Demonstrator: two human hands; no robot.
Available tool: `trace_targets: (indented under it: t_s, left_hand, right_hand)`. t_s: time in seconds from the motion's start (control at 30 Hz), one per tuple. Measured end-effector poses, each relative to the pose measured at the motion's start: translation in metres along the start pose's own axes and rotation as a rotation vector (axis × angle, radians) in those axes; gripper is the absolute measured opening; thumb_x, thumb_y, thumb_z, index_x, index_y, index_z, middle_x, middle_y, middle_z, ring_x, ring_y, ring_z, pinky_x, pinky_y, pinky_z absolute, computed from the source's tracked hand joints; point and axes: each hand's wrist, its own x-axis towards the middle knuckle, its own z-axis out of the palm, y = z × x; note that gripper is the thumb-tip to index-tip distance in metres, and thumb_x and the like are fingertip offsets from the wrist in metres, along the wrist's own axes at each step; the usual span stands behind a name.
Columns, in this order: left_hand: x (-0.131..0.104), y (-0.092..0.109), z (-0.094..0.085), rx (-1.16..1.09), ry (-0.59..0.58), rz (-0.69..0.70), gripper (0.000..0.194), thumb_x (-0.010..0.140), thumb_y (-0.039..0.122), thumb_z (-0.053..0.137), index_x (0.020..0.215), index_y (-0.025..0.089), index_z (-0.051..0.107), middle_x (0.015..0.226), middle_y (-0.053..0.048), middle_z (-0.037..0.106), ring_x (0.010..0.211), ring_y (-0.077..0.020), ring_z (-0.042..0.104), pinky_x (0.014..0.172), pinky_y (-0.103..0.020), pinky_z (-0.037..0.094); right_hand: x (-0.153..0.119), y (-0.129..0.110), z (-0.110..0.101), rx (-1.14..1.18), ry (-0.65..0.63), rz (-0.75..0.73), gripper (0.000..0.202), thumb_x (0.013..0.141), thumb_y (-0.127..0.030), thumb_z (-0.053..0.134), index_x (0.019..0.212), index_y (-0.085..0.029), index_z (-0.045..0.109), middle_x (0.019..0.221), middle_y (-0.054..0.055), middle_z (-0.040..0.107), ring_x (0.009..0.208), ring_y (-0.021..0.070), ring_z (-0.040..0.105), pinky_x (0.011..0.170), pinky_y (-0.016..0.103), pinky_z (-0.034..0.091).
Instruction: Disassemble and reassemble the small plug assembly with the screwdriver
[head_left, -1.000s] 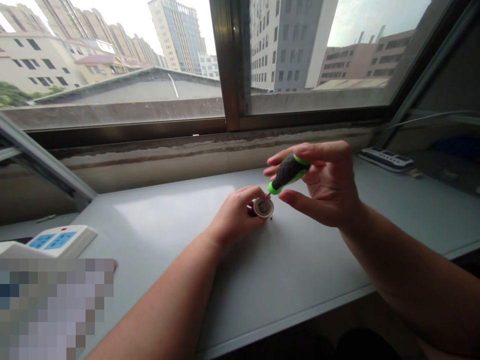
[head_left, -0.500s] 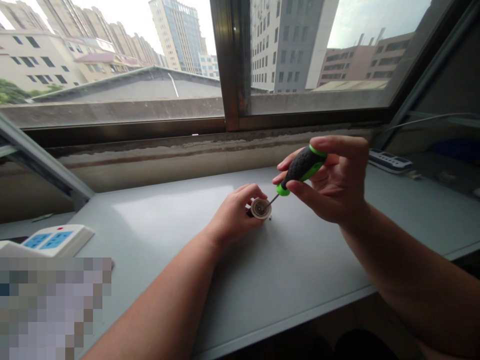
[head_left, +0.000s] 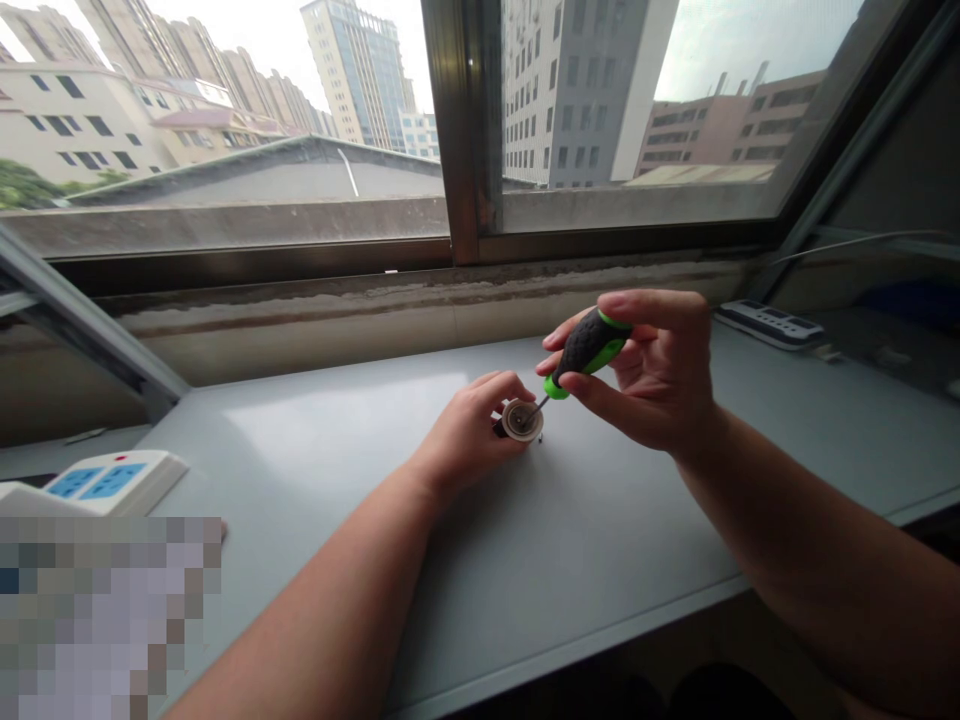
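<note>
My left hand (head_left: pixel 476 425) is closed around a small round part with a white rim (head_left: pixel 534 432), holding it at the tabletop. Its open end faces up and towards the right, and the recessed inside looks greyish; I cannot make out its exact kind. In my right hand (head_left: pixel 664 375) is a screwdriver (head_left: pixel 592 347) with a black and green handle, gripped between thumb and fingers. The shaft slants down to the left, and its tip reaches inside the rim. A tiny metal piece (head_left: pixel 540 438), perhaps a screw, shows just right of the round part.
The grey table (head_left: pixel 600 540) runs below a window ledge. A white power strip with blue sockets (head_left: pixel 112 480) lies at the left, above a pixelated patch. Another power strip (head_left: pixel 772 325) is at the back right. Metal frame legs (head_left: pixel 97 320) rise at the sides.
My right hand and the screwdriver have moved slightly left and the handle sits a little lower. My left hand keeps the round part in the same place.
</note>
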Motion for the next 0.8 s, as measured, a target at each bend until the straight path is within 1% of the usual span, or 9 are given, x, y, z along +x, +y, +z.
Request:
trace_targets:
  t_s: [0.07, 0.17, 0.3, 0.43, 0.53, 0.6, 0.67, 0.73, 0.8]
  left_hand:
    - [0.000, 0.000, 0.000, 0.013, -0.006, 0.006, 0.021, 0.075, 0.010, 0.071, 0.089, 0.021, 0.060, 0.097, 0.000, 0.066, 0.082, -0.0143, 0.061, 0.068, -0.024, 0.053]
    - [0.001, -0.001, 0.000, 0.017, -0.015, 0.002, 0.021, 0.075, 0.010, 0.071, 0.090, 0.021, 0.061, 0.098, -0.001, 0.066, 0.084, -0.0149, 0.062, 0.069, -0.024, 0.054]
    - [0.002, -0.001, -0.001, 0.009, -0.037, 0.002, 0.023, 0.077, 0.012, 0.070, 0.097, 0.021, 0.064, 0.101, -0.002, 0.067, 0.085, -0.0159, 0.062, 0.070, -0.026, 0.055]
    - [0.002, 0.000, -0.001, 0.009, -0.028, -0.005, 0.026, 0.077, 0.011, 0.071, 0.100, 0.021, 0.065, 0.101, -0.003, 0.068, 0.085, -0.0165, 0.063, 0.071, -0.027, 0.056]
    - [0.001, 0.000, -0.001, 0.014, -0.019, -0.011, 0.024, 0.076, 0.011, 0.072, 0.096, 0.020, 0.064, 0.099, -0.002, 0.067, 0.084, -0.0161, 0.063, 0.071, -0.027, 0.056]
    - [0.001, 0.000, -0.001, 0.017, -0.019, -0.007, 0.024, 0.076, 0.011, 0.072, 0.096, 0.020, 0.064, 0.099, -0.002, 0.068, 0.084, -0.0160, 0.063, 0.071, -0.027, 0.056]
    - [0.001, 0.000, -0.001, 0.010, -0.021, 0.005, 0.025, 0.077, 0.011, 0.072, 0.099, 0.021, 0.065, 0.100, -0.002, 0.068, 0.084, -0.0159, 0.063, 0.072, -0.027, 0.056]
    - [0.001, -0.001, -0.001, 0.002, -0.021, 0.013, 0.026, 0.077, 0.011, 0.071, 0.101, 0.021, 0.065, 0.100, -0.002, 0.068, 0.084, -0.0159, 0.063, 0.072, -0.027, 0.056]
    - [0.001, 0.000, -0.001, 0.001, -0.020, 0.010, 0.027, 0.077, 0.011, 0.071, 0.101, 0.021, 0.066, 0.099, -0.002, 0.068, 0.084, -0.0160, 0.063, 0.072, -0.027, 0.056]
  right_hand:
    - [0.001, -0.002, -0.001, 0.035, -0.030, -0.003, 0.067, 0.081, -0.007, 0.080, 0.137, -0.034, 0.056, 0.129, 0.004, 0.070, 0.116, 0.0249, 0.074, 0.089, 0.045, 0.071]
    - [0.004, -0.007, -0.003, 0.094, -0.052, 0.008, 0.051, 0.091, -0.012, 0.069, 0.137, -0.030, 0.060, 0.141, 0.007, 0.066, 0.131, 0.0293, 0.068, 0.098, 0.053, 0.067]
    - [0.008, -0.013, -0.004, 0.072, -0.036, -0.062, 0.041, 0.095, -0.013, 0.062, 0.133, -0.026, 0.067, 0.127, 0.009, 0.072, 0.111, 0.0274, 0.076, 0.085, 0.046, 0.071]
    - [0.009, -0.014, -0.002, -0.024, -0.027, -0.099, 0.051, 0.084, -0.011, 0.073, 0.131, -0.030, 0.070, 0.113, 0.007, 0.069, 0.096, 0.0235, 0.073, 0.072, 0.040, 0.069]
    - [0.009, -0.013, -0.001, -0.059, 0.030, -0.109, 0.054, 0.075, -0.017, 0.085, 0.124, -0.035, 0.072, 0.103, 0.003, 0.061, 0.089, 0.0203, 0.066, 0.067, 0.037, 0.067]
    - [0.008, -0.013, -0.001, -0.034, 0.039, -0.110, 0.049, 0.076, -0.023, 0.085, 0.123, -0.034, 0.073, 0.103, 0.004, 0.060, 0.092, 0.0215, 0.066, 0.070, 0.040, 0.067]
    - [0.008, -0.014, -0.001, 0.003, -0.001, -0.109, 0.041, 0.086, -0.024, 0.076, 0.126, -0.031, 0.072, 0.112, 0.007, 0.063, 0.102, 0.0255, 0.069, 0.076, 0.045, 0.068]
    - [0.009, -0.015, 0.000, 0.029, -0.051, -0.114, 0.042, 0.093, -0.016, 0.064, 0.133, -0.028, 0.070, 0.122, 0.009, 0.068, 0.111, 0.0284, 0.072, 0.082, 0.048, 0.069]
    - [0.010, -0.016, 0.002, 0.024, -0.058, -0.134, 0.047, 0.092, -0.010, 0.062, 0.135, -0.027, 0.068, 0.122, 0.009, 0.070, 0.108, 0.0268, 0.074, 0.081, 0.045, 0.070]
